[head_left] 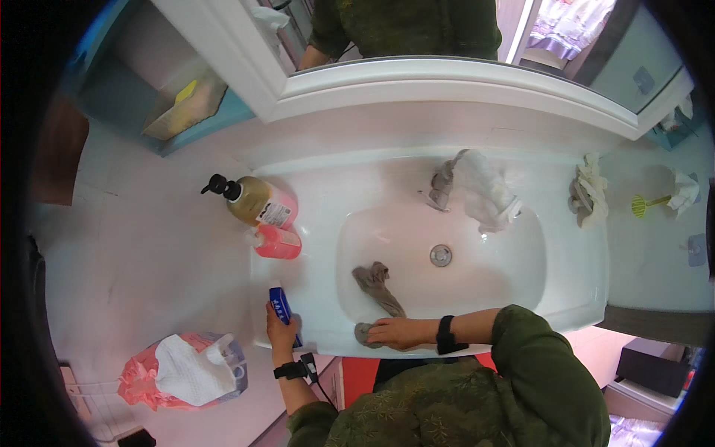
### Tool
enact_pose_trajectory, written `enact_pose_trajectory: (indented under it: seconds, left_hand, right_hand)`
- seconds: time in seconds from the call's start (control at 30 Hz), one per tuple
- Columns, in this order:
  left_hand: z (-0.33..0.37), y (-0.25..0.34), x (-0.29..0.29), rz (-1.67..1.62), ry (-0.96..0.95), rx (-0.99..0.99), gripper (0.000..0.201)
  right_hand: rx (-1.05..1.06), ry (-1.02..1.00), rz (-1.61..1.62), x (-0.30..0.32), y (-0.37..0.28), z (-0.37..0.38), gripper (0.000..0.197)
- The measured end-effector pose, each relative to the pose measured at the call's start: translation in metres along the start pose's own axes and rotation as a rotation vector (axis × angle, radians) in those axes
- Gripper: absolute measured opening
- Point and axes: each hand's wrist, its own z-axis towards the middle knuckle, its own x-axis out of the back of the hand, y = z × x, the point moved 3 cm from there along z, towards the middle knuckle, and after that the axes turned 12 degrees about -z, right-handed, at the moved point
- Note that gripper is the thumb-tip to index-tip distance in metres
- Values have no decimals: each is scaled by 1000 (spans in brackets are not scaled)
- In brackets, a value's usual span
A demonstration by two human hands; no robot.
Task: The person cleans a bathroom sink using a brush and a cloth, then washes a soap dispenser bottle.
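Note:
At the left end of the white washbasin's front rim, my left hand (pixel 281 328) is closed round a blue tube (pixel 279 302) with a white end pointing away from me. My right hand (pixel 402 333) rests on the front rim, its fingers gripping part of a wet-looking grey-brown sock (pixel 365 334). More grey-brown sock cloth (pixel 376 283) runs from beside that hand down into the basin; whether it is one piece or two cannot be made out. The fingertips of my right hand are partly hidden.
A pump bottle (pixel 249 200) and a pink bottle (pixel 278 242) stand on the basin's left ledge. White cloth (pixel 488 190) hangs by the faucet (pixel 441 186), above the drain (pixel 441 255). Crumpled cloth (pixel 590 190) lies at the right. A bag-lined bin (pixel 138 376) holds a white towel (pixel 190 369).

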Motion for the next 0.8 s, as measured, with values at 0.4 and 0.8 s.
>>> enact_pose_trajectory:
  seconds: [0.4, 0.8]
  left_hand:
    - [-27, 75, -45, 45, 123, -333, 55]
    - [-44, 99, -113, -43, -315, -422, 39]
  right_hand:
    - [-1219, 825, 267, 126, 154, -214, 50]
    - [-1274, 67, -617, 28, 178, -106, 64]
